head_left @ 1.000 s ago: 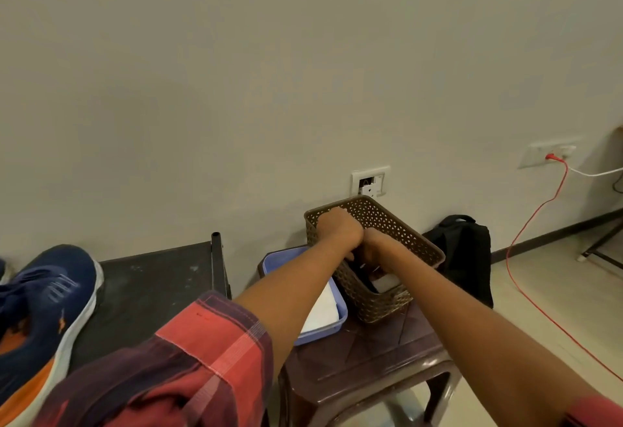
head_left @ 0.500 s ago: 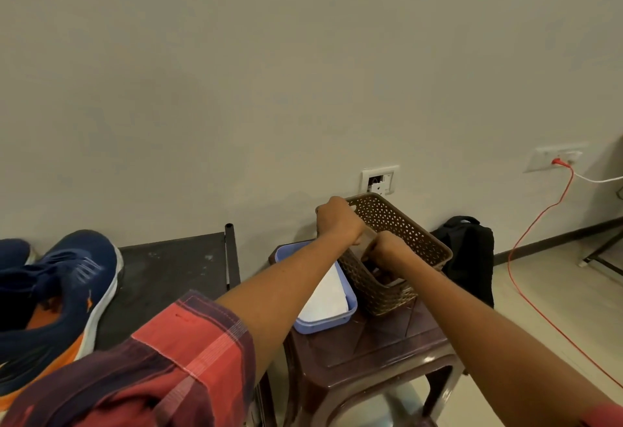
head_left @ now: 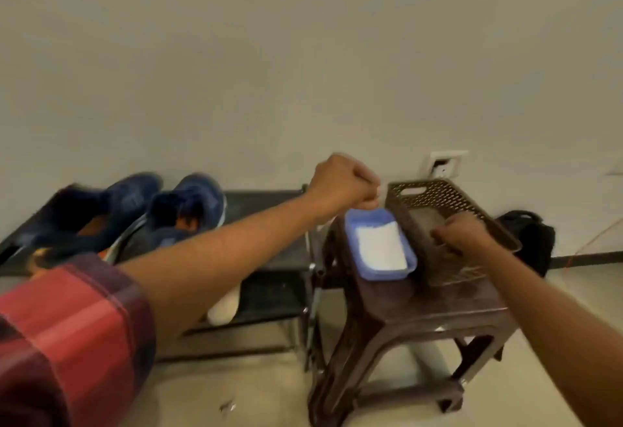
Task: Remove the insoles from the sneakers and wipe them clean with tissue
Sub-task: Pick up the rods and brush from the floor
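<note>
On the dark rack (head_left: 266, 202) at left, two blue sneakers (head_left: 199, 197) side by side. Holds the left hand (head_left: 344, 184) over the blue tray (head_left: 353, 227), fingers curled tight; cannot tell whether on anything. White tissue (head_left: 381, 248) in that tray, on the brown stool (head_left: 421, 305). Grips the basket (head_left: 438, 197) at its near wall with the right hand (head_left: 462, 234), fingers clamped.

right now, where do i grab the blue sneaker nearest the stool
Take the sneaker by its heel collar, coming from above on your near side: its toe points at the wall and its open mouth faces up; blur hides finer detail.
</note>
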